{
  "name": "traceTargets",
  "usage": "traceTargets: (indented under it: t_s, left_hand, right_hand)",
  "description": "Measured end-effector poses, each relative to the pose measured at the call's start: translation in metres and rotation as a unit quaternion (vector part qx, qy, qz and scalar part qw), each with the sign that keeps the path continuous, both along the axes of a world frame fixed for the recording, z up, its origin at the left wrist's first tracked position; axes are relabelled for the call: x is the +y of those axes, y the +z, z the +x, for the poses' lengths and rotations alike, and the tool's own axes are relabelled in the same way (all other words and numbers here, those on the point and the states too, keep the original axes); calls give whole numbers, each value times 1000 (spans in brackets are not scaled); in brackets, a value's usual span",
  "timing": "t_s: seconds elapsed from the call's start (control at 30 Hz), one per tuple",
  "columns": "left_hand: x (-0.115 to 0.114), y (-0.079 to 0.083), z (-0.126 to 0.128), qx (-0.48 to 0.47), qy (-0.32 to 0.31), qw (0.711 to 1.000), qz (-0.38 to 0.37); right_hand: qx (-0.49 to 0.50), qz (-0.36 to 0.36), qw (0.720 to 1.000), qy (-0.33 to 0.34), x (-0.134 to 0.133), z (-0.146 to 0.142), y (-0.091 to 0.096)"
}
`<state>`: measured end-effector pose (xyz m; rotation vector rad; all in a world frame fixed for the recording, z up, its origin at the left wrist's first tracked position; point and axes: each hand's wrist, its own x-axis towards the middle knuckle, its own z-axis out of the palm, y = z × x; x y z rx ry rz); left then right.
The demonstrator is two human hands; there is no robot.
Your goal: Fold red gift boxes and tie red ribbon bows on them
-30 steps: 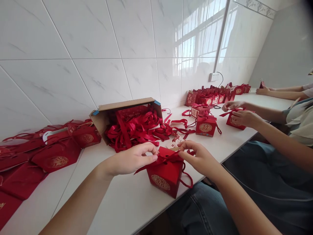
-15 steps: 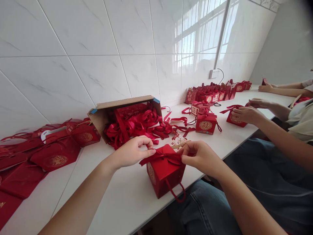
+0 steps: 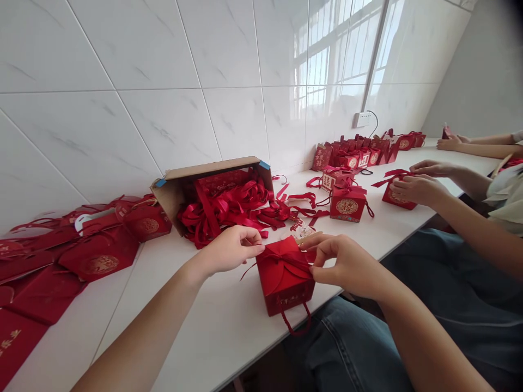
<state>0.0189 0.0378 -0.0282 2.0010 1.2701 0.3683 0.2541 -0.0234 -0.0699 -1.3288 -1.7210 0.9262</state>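
On the near part of the long white table [image 3: 196,337], a red cardboard gift box [image 3: 281,298] is sitting between the person's two bare hands, its top facing up and its near corner lying just beside the table edge. The left hand [image 3: 229,251] is pinching a thin red satin ribbon [image 3: 296,262] at the box's far left top edge, thumb and forefinger pressed together; the right hand [image 3: 347,268] is gripping the same ribbon at the right top edge. The two grips are probably standing apart to keep the ribbon taut across the folded top flaps. The red twisted rope handle [image 3: 292,331] is hanging down the near side, where it is leaving the top uncovered.

Beyond the left hand, a brown cardboard carton [image 3: 165,202] is lying on its side, its mouth facing the person, perhaps so that the heap of glossy red ribbons [image 3: 223,209] is staying within reach. Farther right, a co-worker's hands [image 3: 423,191] are holding another red box [image 3: 397,197]. More red boxes [image 3: 100,261] are standing crowded at the left.
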Motion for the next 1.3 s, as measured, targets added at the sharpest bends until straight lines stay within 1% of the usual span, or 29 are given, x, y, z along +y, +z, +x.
traceTargets:
  t_s: [0.17,0.33,0.43,0.53,0.6,0.67,0.7,0.73,0.8,0.83,0.9,1.07,1.2,1.27,1.3]
  left_hand:
    - [2,-3,2,-2,23,1000,20]
    - [1,-8,5,-30,44,998,45]
    - [5,-11,3,-82,45,995,44]
    - [16,-20,2,-170,35,985,22]
    - [26,-32,3,-233,27,972,-11]
    - [35,-52,6,-299,34,952,-50]
    - [39,-63,8,-330,46,940,-69]
    - [42,-74,9,-356,66,928,-86]
    - [46,-93,12,-386,106,909,-117]
    - [47,-100,13,-395,123,901,-130]
    - [47,-106,14,-408,140,889,-151]
    - [43,-101,14,-432,133,872,-191]
    - [45,-102,14,-444,126,864,-199]
    - [47,-105,13,-452,117,862,-198]
    - [49,-107,13,-454,113,861,-199]
  right_hand:
    - [-18,-13,1000,3,-2,-1,2]
    - [-25,-25,999,1,-3,-1,2]
    - [-26,-13,1000,1,-5,-2,5]
    - [-34,11,999,0,-8,-3,8]
    - [-37,44,998,9,-8,-1,7]
    - [-44,74,996,32,-5,1,2]
    - [-51,78,995,45,-3,3,-2]
    - [-58,69,994,61,-1,5,-6]
    - [-72,30,992,103,4,7,-15]
    - [-77,12,989,124,6,7,-19]
    - [-90,0,986,143,7,5,-23]
    - [-123,45,988,82,1,-9,-22]
    - [-84,91,990,64,-3,-11,-19]
    - [-57,137,989,27,-3,-6,-15]
    - [-40,170,985,-7,-3,-3,-13]
